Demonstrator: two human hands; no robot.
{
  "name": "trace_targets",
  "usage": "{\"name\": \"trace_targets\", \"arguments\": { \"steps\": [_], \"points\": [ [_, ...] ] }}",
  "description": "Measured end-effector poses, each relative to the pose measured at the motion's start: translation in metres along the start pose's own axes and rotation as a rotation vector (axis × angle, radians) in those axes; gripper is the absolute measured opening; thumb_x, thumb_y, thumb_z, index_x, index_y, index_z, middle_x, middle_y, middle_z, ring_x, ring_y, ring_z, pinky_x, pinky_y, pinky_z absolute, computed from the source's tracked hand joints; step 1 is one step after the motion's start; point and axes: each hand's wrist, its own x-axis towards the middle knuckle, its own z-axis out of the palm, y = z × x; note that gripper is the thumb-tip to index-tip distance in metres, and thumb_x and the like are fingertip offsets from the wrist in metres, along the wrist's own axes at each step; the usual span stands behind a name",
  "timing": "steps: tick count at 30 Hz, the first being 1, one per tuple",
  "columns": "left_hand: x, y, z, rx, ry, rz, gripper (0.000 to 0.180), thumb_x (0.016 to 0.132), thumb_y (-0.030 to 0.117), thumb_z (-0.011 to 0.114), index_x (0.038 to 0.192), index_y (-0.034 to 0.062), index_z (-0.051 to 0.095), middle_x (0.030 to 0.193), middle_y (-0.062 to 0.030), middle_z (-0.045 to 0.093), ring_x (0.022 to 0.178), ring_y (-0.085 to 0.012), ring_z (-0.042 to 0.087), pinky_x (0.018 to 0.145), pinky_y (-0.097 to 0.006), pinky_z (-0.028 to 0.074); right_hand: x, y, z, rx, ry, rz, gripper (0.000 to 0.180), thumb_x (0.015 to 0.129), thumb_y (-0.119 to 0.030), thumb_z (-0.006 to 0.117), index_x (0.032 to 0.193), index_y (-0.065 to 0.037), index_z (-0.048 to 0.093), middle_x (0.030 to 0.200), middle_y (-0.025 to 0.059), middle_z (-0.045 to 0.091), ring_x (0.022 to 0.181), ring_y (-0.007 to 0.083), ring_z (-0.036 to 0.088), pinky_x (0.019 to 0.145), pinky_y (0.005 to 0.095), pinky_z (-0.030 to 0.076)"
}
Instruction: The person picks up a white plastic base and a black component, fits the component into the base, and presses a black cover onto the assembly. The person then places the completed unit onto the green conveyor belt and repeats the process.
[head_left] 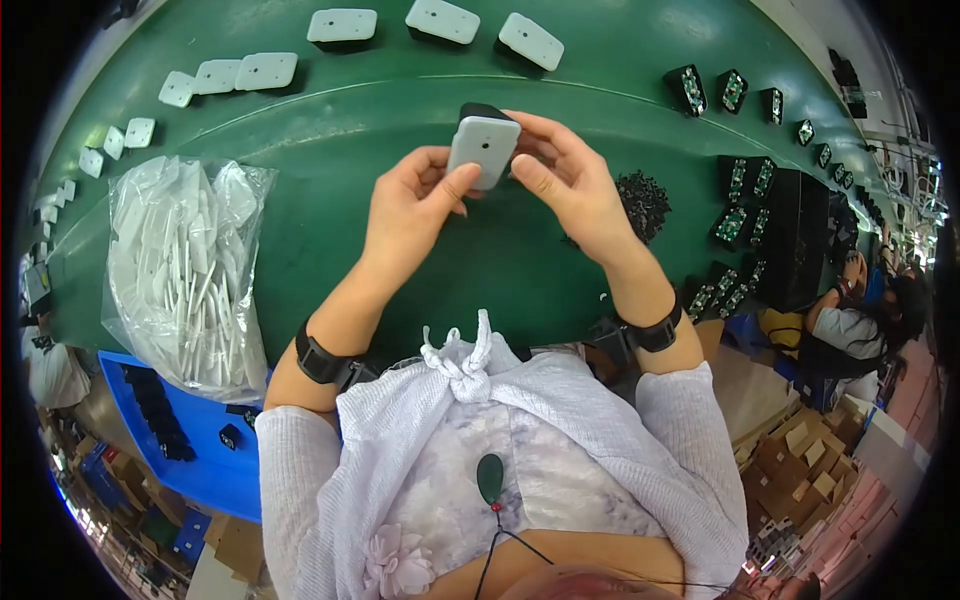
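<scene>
Both hands pinch white cover (upright) — mid-air.

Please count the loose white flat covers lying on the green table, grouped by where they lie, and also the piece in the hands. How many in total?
White covers in the far row at the top: 3
White covers in the row left of those: 3
Small white covers further left, toward the edge: at least 4, the rest too small to tell
White cover on a black body, held by left hand and right hand: 1
Total: at least 11
</scene>
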Motion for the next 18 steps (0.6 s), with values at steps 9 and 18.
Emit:
{"name": "trace_targets", "arguments": {
  "steps": [9, 18],
  "points": [
    [-0.022, -0.005, 0.015, -0.207, -0.079, 0.011, 0.029, 0.088, 0.021, 0.068, 0.099, -0.0047, 0.059, 0.086, -0.0095, 0.067, 0.075, -0.0123, 0.065, 0.063, -0.024, 0.051, -0.008, 0.002, 0.028, -0.31, 0.206, -0.213, 0.041, 0.089, -0.009, 0.065, 0.126, 0.001, 0.049, 0.107, 0.0091, 0.062, 0.097, 0.0132, 0.058, 0.087, 0.0265, 0.047],
    [-0.035, 0.003, 0.0, -0.06, -0.013, 0.146, 0.032, 0.085, 0.022, 0.071, 0.102, -0.0029, 0.06, 0.089, -0.0108, 0.067, 0.076, -0.014, 0.064, 0.067, -0.028, 0.051, -0.002, -0.007, 0.031, -0.226, 0.104, -0.243, 0.045, 0.087, -0.009, 0.067, 0.127, 0.001, 0.049, 0.117, 0.0106, 0.059, 0.107, 0.0156, 0.056, 0.095, 0.0289, 0.043]
  ]
}}
